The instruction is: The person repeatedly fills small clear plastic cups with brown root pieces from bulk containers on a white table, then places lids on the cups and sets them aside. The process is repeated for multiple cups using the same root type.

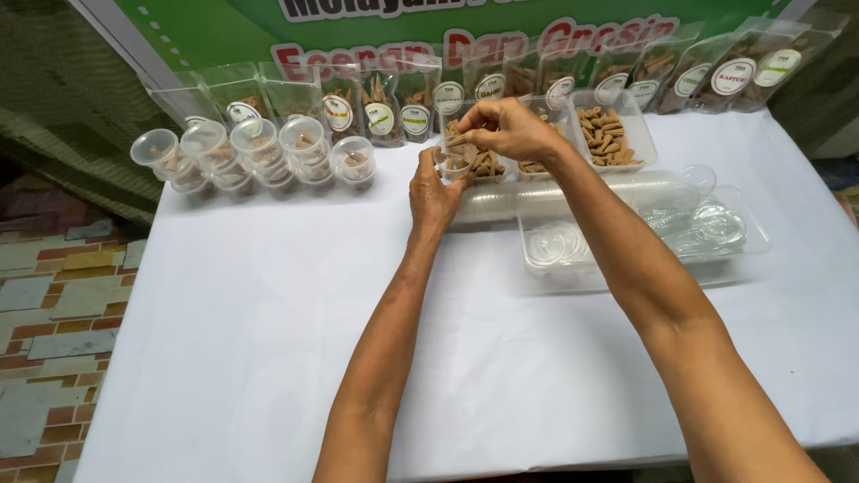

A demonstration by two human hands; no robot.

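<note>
A small clear plastic cup (456, 164) sits upright in the left hand (436, 192), just above the white tabletop (268, 313), partly filled with brown cone-shaped pieces; the right hand (506, 130) pinches one brown cone (458, 139) just over its open mouth

A table (224, 358) under a white cloth fills most of the view, its far edge running from 10 o'clock to 2 o'clock. Behind it at 12 o'clock hangs a green banner (206, 31) with large red and white lettering and a pale border strip. At 9 o'clock a dark green fabric (63, 98) with thin stripes drapes down beside the banner. Below it, from 8 to 7 o'clock, lies a floor (45, 304) of irregular tiles in red, brown, cream and grey-blue with pale joints. At 3 o'clock a dim strip of dark cloth (828, 98) shows past the table's corner. The light is even and soft, with faint shadows on the white cloth
</note>
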